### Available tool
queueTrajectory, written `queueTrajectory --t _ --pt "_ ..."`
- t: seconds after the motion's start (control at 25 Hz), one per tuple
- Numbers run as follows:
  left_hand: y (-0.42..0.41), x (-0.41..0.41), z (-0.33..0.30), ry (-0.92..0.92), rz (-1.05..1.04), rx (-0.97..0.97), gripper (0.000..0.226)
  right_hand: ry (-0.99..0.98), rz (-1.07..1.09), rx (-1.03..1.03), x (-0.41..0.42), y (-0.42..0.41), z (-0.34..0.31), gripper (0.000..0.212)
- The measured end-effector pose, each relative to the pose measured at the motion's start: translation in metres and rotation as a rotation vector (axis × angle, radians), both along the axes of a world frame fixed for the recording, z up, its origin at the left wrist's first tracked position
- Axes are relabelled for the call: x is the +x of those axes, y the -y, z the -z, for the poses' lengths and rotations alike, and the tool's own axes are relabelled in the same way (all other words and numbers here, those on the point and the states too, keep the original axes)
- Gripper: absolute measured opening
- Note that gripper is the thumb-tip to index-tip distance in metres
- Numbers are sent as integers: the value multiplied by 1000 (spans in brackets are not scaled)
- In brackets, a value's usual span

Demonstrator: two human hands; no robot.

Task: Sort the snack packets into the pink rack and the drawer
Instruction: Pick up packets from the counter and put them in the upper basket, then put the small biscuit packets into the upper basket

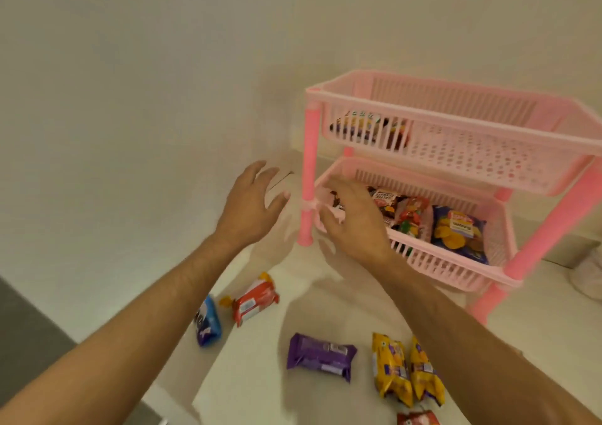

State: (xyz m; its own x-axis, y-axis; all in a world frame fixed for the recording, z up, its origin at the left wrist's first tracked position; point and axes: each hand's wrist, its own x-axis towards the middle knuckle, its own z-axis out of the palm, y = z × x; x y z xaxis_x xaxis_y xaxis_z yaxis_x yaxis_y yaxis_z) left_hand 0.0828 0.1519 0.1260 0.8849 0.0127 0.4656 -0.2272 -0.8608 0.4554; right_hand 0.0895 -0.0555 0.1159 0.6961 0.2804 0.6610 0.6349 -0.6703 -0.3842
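Observation:
The pink rack (488, 111) with two baskets stands on the white counter at the right. Its upper basket holds a few packets at its left end (368, 124). The lower basket (456, 261) holds several packets, among them a blue chips bag (459, 235). My left hand (250, 209) hovers open, left of the rack's front-left leg. My right hand (355, 219) is over the lower basket's left corner, fingers spread, nothing clearly in it. On the counter lie a blue packet (207, 322), a red packet (255, 300), a purple packet (321, 356) and two yellow packets (407, 369).
Another red packet (417, 419) shows at the bottom edge. The white wall stands close behind and to the left. A grey floor (29, 333) lies beyond the counter's left edge. A white crumpled thing (589, 274) lies at the far right. No drawer is in view.

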Motion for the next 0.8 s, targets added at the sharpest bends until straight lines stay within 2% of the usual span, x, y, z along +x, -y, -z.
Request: queueTrajectory --t 0.16,0.36,0.48,0.6,0.68,0.8 --pt "-26 -44 67 -212 -241 -12 56 -352 -166 -150 -16 -34 60 53" --pt "-52 -86 124 -539 -408 -104 58 -561 -331 -412 -27 -72 101 78" --pt "-60 -105 141 -633 -449 -149 67 -589 -339 -558 -31 -87 120 86" --pt "-57 -113 149 -699 -479 -154 73 -499 -290 -663 -33 -93 132 77" --pt "-54 -113 150 -702 -488 -193 68 -439 -210 -677 -33 -93 134 69" --pt "-50 -109 146 -733 -493 -240 61 -487 -124 -633 -34 -88 134 61"
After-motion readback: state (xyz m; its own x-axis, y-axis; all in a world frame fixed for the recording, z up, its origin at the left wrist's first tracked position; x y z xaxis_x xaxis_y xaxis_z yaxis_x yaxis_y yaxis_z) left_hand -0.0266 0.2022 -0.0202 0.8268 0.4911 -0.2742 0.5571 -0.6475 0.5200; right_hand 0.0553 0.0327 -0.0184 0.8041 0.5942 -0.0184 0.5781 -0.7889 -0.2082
